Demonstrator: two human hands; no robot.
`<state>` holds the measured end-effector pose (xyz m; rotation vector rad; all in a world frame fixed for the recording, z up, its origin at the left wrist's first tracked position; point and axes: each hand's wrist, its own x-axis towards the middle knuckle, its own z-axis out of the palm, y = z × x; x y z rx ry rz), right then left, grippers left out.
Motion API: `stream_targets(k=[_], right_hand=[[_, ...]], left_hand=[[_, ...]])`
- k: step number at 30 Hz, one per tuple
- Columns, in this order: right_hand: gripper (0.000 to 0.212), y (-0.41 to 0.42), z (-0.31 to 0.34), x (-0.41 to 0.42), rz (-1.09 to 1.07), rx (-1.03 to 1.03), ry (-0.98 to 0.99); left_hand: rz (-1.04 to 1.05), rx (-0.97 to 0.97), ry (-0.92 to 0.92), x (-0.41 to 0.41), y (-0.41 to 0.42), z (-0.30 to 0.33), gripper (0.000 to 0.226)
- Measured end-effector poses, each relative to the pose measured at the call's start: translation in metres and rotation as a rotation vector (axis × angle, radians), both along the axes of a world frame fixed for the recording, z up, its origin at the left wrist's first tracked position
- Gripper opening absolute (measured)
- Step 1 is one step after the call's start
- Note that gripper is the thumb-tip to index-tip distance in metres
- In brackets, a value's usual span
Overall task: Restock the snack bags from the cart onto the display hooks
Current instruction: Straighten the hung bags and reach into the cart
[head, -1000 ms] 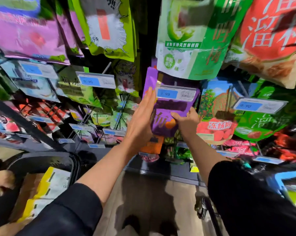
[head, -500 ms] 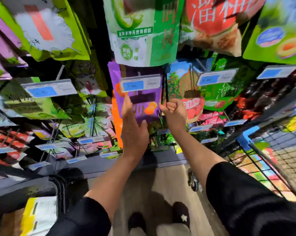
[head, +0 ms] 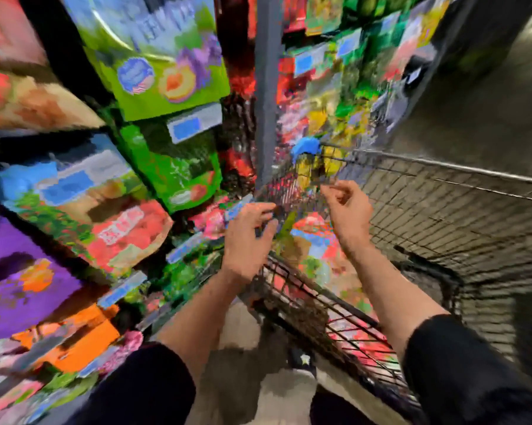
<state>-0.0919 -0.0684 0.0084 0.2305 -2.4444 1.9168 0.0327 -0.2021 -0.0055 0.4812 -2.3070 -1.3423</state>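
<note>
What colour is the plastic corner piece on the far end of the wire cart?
Blue. The corner piece shows on the cart rim in the head view, though blurred.
</note>
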Motion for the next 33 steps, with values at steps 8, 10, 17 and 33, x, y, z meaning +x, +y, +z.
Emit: stream_targets(k=[8,10,17,33], right_hand=[[0.019,0.097,-0.113,-0.118,-0.065,0.377,-0.375],[0.022,0.102,-0.137,-0.121,-0.013,0.418,-0.449],[0.019,0.083,-0.207,-0.118,0.140,0.340,-0.701],[0.059,0.018,-0.267,-0.091,0.069,0.233,-0.782]], left_hand=[[-0.128,-0.195,-0.331,-0.128,0.045,-0.046,0.063],[-0.071,-0.173,-0.415,-0.143,0.038,-0.061,0.067],[0.118,-0.191,-0.869,-0.162,0.010,-0.126,0.055],[0.088,-0.399,-1.249,-0.150,0.007,-0.214,0.043]])
